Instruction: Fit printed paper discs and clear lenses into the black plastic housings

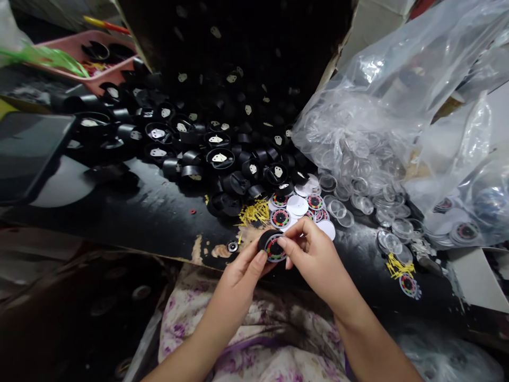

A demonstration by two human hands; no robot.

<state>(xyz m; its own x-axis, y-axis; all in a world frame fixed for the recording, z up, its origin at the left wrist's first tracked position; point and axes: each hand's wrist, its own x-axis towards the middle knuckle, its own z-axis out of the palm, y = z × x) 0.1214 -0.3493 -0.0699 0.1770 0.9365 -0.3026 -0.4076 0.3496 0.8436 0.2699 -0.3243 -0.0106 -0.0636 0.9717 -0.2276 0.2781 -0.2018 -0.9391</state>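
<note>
A small black round case (pixel 271 247) with a coloured dial face in it sits between both hands at the near edge of the black worktop (pixel 159 212). My left hand (pixel 242 273) grips the case from the left with thumb and fingers. My right hand (pixel 314 254) pinches it from the right, a fingertip pressing on the dial. Just behind the hands lie loose printed dial discs (pixel 296 207) and a small heap of yellow pointers (pixel 254 212).
A big heap of black round cases (pixel 207 143) spills from a dark box at the back. A clear plastic bag of transparent lenses (pixel 369 154) lies to the right, with loose lenses (pixel 392 233) beside it. A pink tray (pixel 91 55) stands at the back left. More yellow pointers (pixel 400 267) lie right.
</note>
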